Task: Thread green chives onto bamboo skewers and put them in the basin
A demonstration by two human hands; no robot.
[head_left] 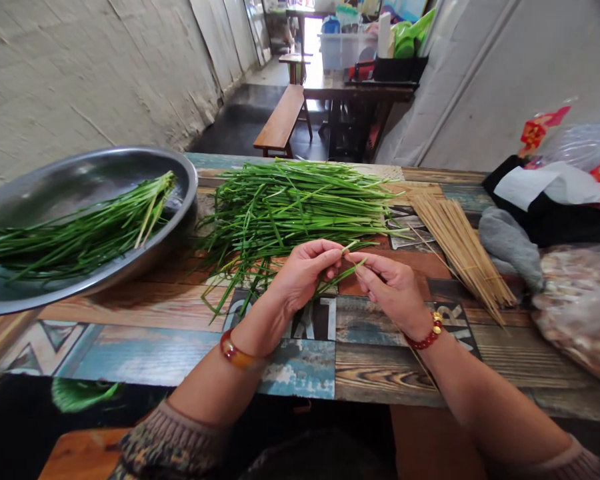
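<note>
My left hand [305, 273] pinches the pale end of a green chive [348, 247] between thumb and fingers. Close beside it, my right hand [393, 287] is closed on a thin bamboo skewer [423, 363], whose long end slants out below the wrist. A green stalk also shows at the right fingertips. Just beyond both hands lies a large heap of chives [300, 207], pale ends to the right. A bundle of bamboo skewers [460, 247] rests on the table right of the heap. The exact contact between chive and skewer tip is partly hidden by my fingers.
At left, a metal basin [193, 183] holds more chives [80, 223], with sticks at their pale ends. On the right are a grey cloth-like bundle [510, 243] and a clear bag of pale pieces [580, 307]. A bench [283, 117] stands beyond the patterned table [190, 350].
</note>
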